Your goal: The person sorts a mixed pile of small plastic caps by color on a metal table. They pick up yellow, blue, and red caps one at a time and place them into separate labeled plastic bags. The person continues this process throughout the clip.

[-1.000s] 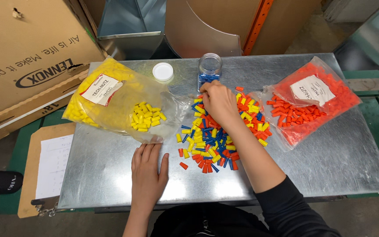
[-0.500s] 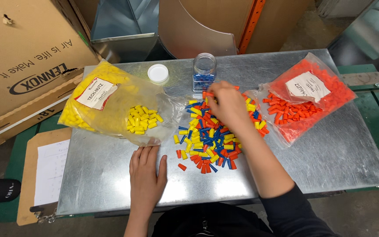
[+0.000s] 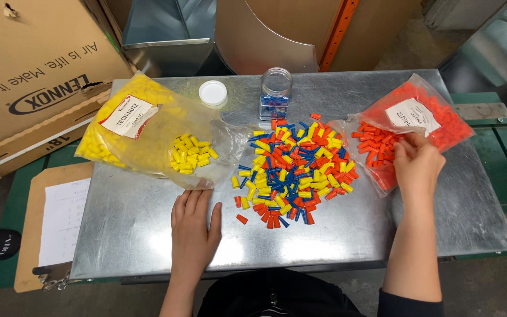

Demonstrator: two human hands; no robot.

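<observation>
Where it was over the pile (image 3: 293, 170), right hand (image 3: 418, 165) now at orange bag (image 3: 409, 126).

A dull, scuffed sheet-metal table (image 3: 148, 235) carries glossy clear plastic bags (image 3: 148, 135) and smooth, shiny plastic caps (image 3: 291, 170).

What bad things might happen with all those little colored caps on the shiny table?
The mixed pile of caps lies loose, and one orange cap already sits apart near the left hand, so a sweep might knock caps to the floor. The right hand is at the open orange bag; tugging it could spill more. The open jar beside the pile could tip.
</observation>
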